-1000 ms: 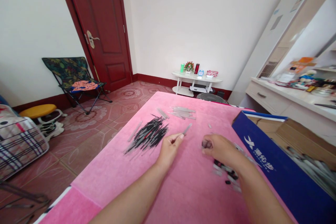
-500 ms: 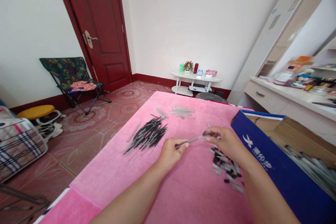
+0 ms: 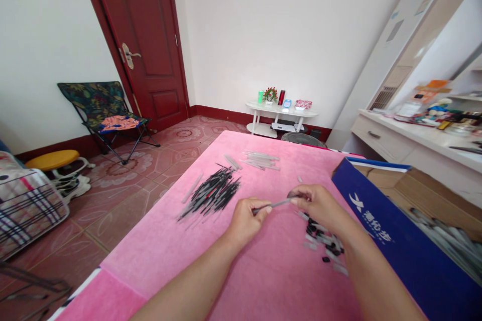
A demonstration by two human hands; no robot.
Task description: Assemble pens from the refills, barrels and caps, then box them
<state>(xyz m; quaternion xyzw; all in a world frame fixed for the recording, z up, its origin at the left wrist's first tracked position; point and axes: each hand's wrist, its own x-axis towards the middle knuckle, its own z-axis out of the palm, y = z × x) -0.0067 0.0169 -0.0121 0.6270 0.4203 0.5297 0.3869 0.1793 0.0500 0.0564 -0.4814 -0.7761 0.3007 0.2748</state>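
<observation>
My left hand (image 3: pixel 246 220) pinches one end of a thin grey pen (image 3: pixel 279 203) above a pink cloth (image 3: pixel 263 271). At the pen's other end, the fingers of my right hand (image 3: pixel 312 200) are closed. Something dark shows at those fingertips; whether it is a cap or part of the pen, I cannot tell. Below my right hand lies a scatter of small black and clear pen pieces (image 3: pixel 326 238). To the left of my hands is a pile of black and grey pen refills (image 3: pixel 214 190). Several pale clear tubes (image 3: pixel 259 159) lie farther back.
A blue cardboard box (image 3: pixel 376 225) stands at the right, with many grey pens (image 3: pixel 444 235) inside. Beyond it is a cluttered white dresser (image 3: pixel 399 135). A folding chair (image 3: pixel 101 105) and a yellow stool (image 3: pixel 52 160) stand on the floor to the left.
My right hand's fingers have shifted slightly left along the pen, leaving less of it showing between the hands. My left hand stays nearly in place.
</observation>
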